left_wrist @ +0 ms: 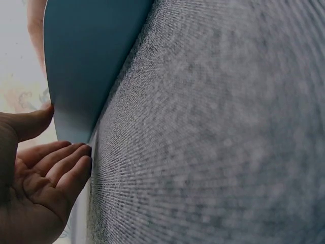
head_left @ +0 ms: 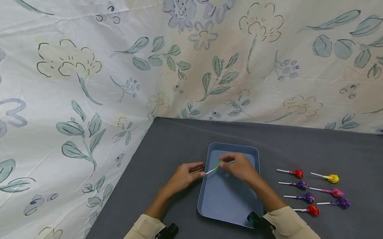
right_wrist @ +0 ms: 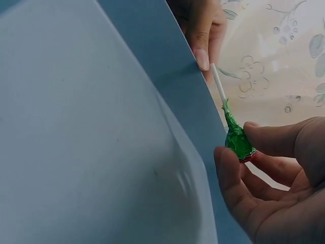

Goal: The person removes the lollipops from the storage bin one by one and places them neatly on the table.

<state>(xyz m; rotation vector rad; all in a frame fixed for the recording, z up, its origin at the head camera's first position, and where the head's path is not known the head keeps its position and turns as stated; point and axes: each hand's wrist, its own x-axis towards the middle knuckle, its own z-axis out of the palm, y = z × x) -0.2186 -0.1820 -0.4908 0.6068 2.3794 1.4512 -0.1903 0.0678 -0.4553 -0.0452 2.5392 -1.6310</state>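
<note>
My right hand (head_left: 238, 167) pinches a green-wrapped lollipop (right_wrist: 237, 140) by its candy head, thumb on one side and a finger on the other, above the far part of a blue-grey tray (head_left: 228, 205). Its white stick points left, toward my left hand (head_left: 184, 176). That hand is at the tray's left edge, thumb tip right by the stick's end in the head view. In the left wrist view the left thumb (left_wrist: 35, 124) meets the tray rim, and the other fingers extend loosely below it, holding nothing.
Right of the tray several wrapped lollipops lie on the dark grey tabletop (head_left: 174, 143), among them a yellow one (head_left: 333, 178), a pink one (head_left: 337, 193) and a red one (head_left: 313, 210). Behind and to the left hangs a floral cloth (head_left: 123, 64).
</note>
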